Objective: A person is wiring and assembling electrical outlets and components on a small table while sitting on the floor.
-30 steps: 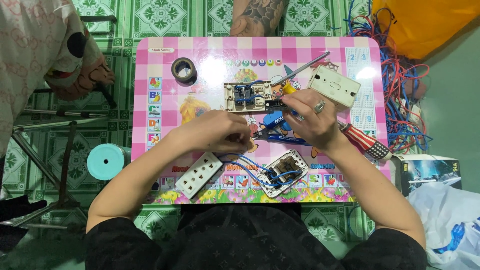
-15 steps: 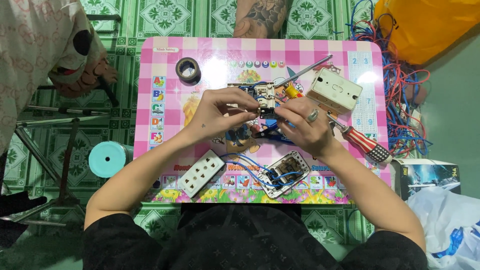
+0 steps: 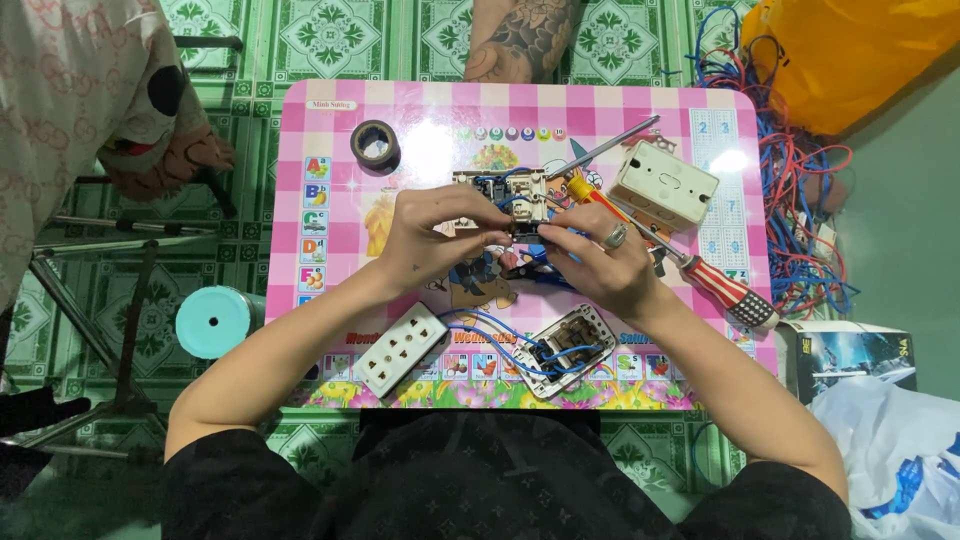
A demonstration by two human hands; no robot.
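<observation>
Pink checkered table (image 3: 330,130) on green patterned floor tiles (image 3: 330,40) — left hand (image 3: 440,235) and right hand (image 3: 600,262) pinch a wired switch module (image 3: 515,200); tape roll (image 3: 376,145) well apart.

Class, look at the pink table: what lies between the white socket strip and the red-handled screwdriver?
In the head view, an open switch box with blue wires lies between the socket strip and the red-handled screwdriver.

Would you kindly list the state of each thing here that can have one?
left hand: pinching the switch module
right hand: pinching the module from the other side
switch module: held above the table, back wiring exposed
socket plate: lying face up
open socket box: opened, blue wires showing
white box: closed, lying flat
red-handled screwdriver: lying idle
tape roll: lying flat
</observation>
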